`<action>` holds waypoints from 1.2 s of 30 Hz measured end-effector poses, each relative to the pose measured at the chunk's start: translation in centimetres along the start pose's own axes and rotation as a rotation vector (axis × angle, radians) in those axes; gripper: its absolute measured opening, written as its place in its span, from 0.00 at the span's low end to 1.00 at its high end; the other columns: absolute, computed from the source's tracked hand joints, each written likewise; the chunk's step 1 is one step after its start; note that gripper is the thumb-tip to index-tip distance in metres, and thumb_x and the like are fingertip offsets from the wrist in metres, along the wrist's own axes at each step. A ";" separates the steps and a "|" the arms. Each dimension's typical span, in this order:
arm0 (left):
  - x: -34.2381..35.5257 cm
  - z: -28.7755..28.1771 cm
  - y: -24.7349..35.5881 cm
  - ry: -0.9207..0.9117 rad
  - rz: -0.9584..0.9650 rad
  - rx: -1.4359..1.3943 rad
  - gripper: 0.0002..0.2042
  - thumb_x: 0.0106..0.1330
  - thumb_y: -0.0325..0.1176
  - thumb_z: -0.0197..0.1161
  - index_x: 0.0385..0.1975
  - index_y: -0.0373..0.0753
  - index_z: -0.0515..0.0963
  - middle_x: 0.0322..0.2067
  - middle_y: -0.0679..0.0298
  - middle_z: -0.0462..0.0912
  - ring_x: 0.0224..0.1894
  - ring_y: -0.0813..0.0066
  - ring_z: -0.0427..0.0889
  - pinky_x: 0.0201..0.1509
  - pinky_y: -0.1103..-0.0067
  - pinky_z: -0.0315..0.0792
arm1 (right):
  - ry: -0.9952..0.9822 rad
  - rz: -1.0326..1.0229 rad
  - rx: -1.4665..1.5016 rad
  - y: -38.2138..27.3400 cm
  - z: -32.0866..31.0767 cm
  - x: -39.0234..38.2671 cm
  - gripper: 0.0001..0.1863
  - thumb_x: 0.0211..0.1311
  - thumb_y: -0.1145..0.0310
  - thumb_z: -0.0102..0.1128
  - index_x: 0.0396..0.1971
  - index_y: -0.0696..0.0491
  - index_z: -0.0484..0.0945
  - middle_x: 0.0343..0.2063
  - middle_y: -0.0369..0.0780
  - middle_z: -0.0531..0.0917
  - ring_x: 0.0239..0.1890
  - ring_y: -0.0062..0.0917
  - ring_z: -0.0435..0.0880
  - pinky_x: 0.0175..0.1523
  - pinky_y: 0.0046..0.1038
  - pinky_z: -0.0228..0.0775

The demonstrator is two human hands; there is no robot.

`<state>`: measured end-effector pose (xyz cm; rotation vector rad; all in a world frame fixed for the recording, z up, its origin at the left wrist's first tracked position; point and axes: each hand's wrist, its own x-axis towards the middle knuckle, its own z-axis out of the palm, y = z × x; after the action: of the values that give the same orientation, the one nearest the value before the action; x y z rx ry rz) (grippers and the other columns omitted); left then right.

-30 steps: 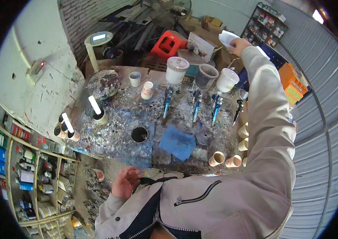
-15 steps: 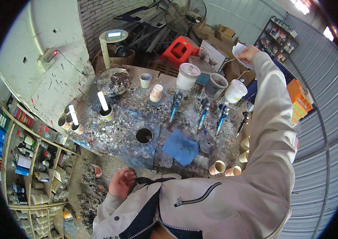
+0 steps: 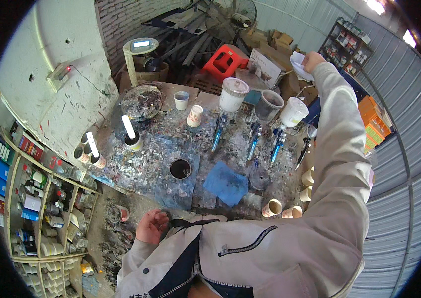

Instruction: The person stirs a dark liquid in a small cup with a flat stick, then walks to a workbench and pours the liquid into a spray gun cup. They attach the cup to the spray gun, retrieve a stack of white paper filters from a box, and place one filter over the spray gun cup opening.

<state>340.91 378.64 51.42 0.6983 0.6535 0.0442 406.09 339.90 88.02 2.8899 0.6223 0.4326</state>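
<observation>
My right arm reaches out to the far right, beyond the workbench. My right hand (image 3: 313,61) is closed on a piece of white paper (image 3: 298,64), which is partly hidden by the fingers. Close to my jacket, at the bench's near edge, my left hand (image 3: 152,226) hangs with loosely bent fingers and nothing visible in it. Nearest to it on the bench is an open cup of dark liquid (image 3: 180,169), on a blue patch. A blue cloth (image 3: 226,183) lies right of that cup.
Three spray guns with blue handles and cups, one being a white lidded cup (image 3: 234,94), stand along the bench's right. Paper cups (image 3: 272,208) lie at the near right. A stirring stick (image 3: 128,126) leans in a cup. A digital scale (image 3: 141,45) stands at the back; shelves (image 3: 41,208) are left.
My right hand has moved slightly up and away, with the white paper still in it. The left hand has stayed in place.
</observation>
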 end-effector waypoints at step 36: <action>1.5 13.3 1.6 -0.219 0.108 0.664 0.12 0.75 0.37 0.69 0.40 0.32 0.87 0.27 0.66 0.87 0.25 0.82 0.81 0.29 0.82 0.74 | 0.477 -1.251 0.688 -28.0 4.3 -37.0 0.13 0.52 0.67 0.67 0.39 0.50 0.87 0.45 0.37 0.88 0.48 0.30 0.84 0.56 0.36 0.77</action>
<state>350.02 372.54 59.27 1.3578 0.4117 -0.1563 364.56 349.14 69.03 2.1065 2.7711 0.7498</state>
